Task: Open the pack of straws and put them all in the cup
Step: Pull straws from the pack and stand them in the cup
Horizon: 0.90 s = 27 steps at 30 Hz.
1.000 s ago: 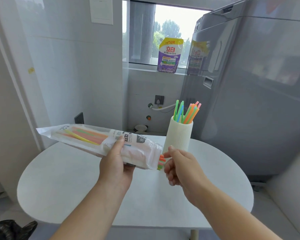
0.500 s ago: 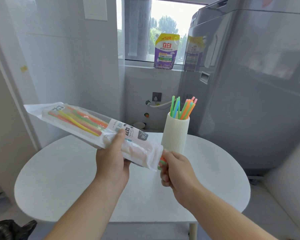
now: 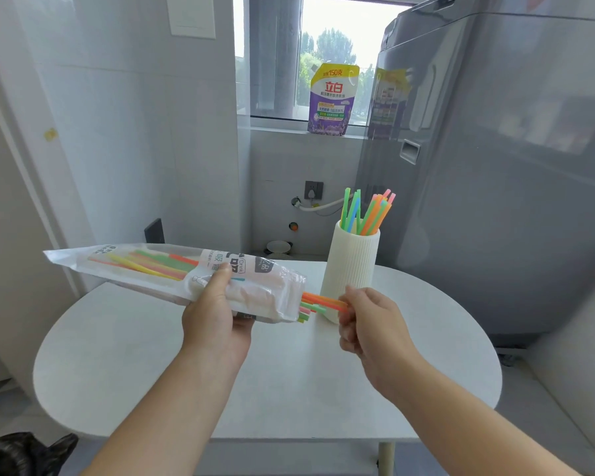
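My left hand [image 3: 217,317] grips the clear straw pack [image 3: 152,266] around its middle and holds it roughly level above the table, open end to the right. Coloured straws show inside it. My right hand [image 3: 368,321] pinches a few orange straws [image 3: 322,299] that stick out of the open end; shorter green and pink tips poke out below them. Just behind my right hand stands the white ribbed cup [image 3: 352,266], with several green, orange, blue and pink straws [image 3: 368,214] upright in it.
The round white table [image 3: 152,365] lies under both hands. A grey washing machine [image 3: 495,166] stands close at the right. A purple detergent pouch [image 3: 334,99] sits on the window sill behind. A black bag [image 3: 21,453] lies on the floor at lower left.
My right hand has drawn a few orange straws further out of the pack's open end, moving right. The pack has tipped to a flatter angle in my left hand.
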{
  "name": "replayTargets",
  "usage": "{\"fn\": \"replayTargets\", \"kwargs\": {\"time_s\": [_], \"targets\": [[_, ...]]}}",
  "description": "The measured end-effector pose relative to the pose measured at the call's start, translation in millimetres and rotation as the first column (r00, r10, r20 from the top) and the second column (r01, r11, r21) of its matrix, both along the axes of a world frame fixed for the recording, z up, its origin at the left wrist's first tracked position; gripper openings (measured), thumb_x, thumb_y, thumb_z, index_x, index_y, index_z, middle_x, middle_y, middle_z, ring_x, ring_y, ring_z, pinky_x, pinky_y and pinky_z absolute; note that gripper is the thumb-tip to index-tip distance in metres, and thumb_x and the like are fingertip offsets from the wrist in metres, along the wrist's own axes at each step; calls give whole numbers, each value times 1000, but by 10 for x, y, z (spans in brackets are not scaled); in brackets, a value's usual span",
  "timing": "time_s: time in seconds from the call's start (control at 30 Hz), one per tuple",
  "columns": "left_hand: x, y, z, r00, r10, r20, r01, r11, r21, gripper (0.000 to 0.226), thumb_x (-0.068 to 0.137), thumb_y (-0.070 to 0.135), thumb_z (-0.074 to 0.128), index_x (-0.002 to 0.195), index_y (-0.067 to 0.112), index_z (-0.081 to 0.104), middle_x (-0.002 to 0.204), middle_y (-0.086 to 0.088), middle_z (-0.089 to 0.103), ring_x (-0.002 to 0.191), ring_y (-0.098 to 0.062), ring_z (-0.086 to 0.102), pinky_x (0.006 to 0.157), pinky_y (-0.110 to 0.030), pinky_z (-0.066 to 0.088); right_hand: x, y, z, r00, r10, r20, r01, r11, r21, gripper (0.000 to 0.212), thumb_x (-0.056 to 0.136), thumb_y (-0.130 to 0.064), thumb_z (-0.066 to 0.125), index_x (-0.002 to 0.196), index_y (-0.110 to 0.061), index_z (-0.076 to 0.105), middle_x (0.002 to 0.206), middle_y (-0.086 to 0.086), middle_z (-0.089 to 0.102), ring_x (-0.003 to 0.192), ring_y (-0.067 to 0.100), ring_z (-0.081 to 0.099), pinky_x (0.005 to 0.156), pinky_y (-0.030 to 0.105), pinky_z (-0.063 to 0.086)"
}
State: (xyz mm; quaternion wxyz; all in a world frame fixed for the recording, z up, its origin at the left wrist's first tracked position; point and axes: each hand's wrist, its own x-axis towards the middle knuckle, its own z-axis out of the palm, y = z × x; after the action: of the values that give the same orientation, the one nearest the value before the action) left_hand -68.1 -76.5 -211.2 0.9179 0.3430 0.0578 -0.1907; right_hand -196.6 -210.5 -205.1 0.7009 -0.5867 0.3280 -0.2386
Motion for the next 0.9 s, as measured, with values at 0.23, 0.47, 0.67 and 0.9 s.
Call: {"fn": "replayTargets", "kwargs": {"time_s": [0.23,0.47,0.67,0.9], "targets": [[-57,-64,-29,1000,-3,-14,3,1000,2,22,89,12,76,107,20,68,90,1,82,80,-17,79,61,-37,63,16,132,-49,990,142,-22,-143,987,-67,32,93,-44,66,90,-12,62,56,1,58,42,14,43,40,23,36],[-16,-27,-18,1000,0,-11,0,1000,-1,24,90,12,75,112,19,68,102,-2,80,84,-17,79,62,-35,63,-6,22,-40,998,60,23,-56,989,-136,20,96,-23,66,84,-8,62,54,0,57,42,10,45,42,22,41],[4,-10,-10,1000,8,-27,-8,1000,-5,31,90,12,74,120,18,67,112,-3,78,89,-17,78,63,-35,63,-41,-58,-31,997,81,-3,-80,979,-189,23,98,-30,62,87,-9,62,58,3,54,42,13,44,41,23,40],[16,-7,-17,1000,15,-22,-14,1000,7,25,91,12,73,114,20,67,109,-1,78,87,-15,78,64,-35,64,-60,-93,-8,992,123,11,-116,958,-262,22,94,-27,70,84,-8,64,51,2,57,39,16,44,39,23,38]]}}
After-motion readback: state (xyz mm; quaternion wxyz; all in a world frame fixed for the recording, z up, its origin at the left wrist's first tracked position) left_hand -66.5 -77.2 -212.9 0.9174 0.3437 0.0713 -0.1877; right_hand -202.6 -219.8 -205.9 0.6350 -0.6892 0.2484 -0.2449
